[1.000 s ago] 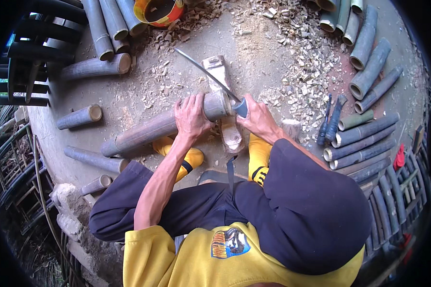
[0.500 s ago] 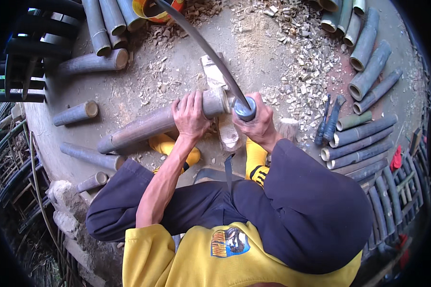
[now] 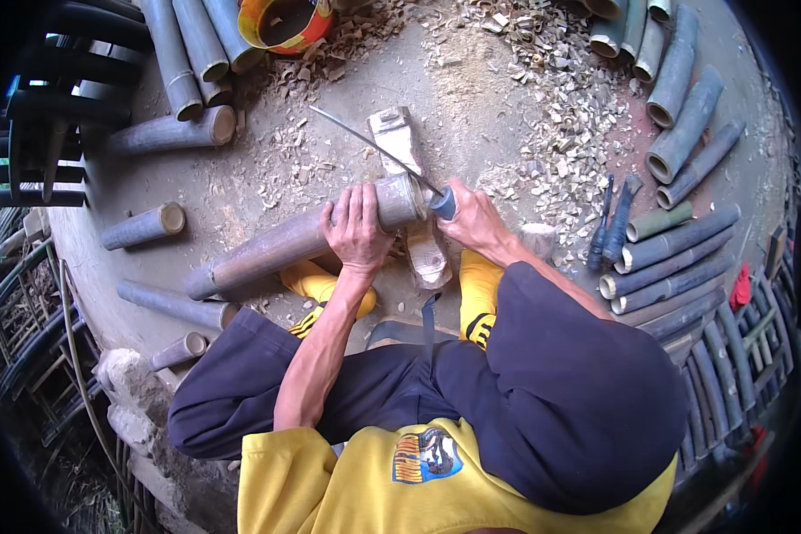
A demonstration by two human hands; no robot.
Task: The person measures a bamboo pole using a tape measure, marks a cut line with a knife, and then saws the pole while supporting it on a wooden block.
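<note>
My left hand [image 3: 356, 224] is closed over the top of a thick brown bamboo tube [image 3: 271, 254], near its right end. The tube lies at a slant across a pale, chopped wooden block [image 3: 395, 135]. In my right hand [image 3: 474, 221] is a machete [image 3: 369, 144], gripped by its blue-grey handle at the tube's right end. Its blade shows as a thin line slanting to the far left over that end. Whether the blade touches the bamboo I cannot tell.
Cut bamboo pieces lie at left [image 3: 144, 227] and right [image 3: 676, 258]. An orange-yellow bucket [image 3: 316, 34] with dark contents stands at the far side. Wood chips [image 3: 552, 133] litter the floor. Two dark-handled tools [image 3: 610, 233] lie on the right. My yellow-socked feet flank the block.
The machete has swung from raised and close to the camera down to the tube's right end. My right hand has lowered with it. My left hand keeps its hold on the tube.
</note>
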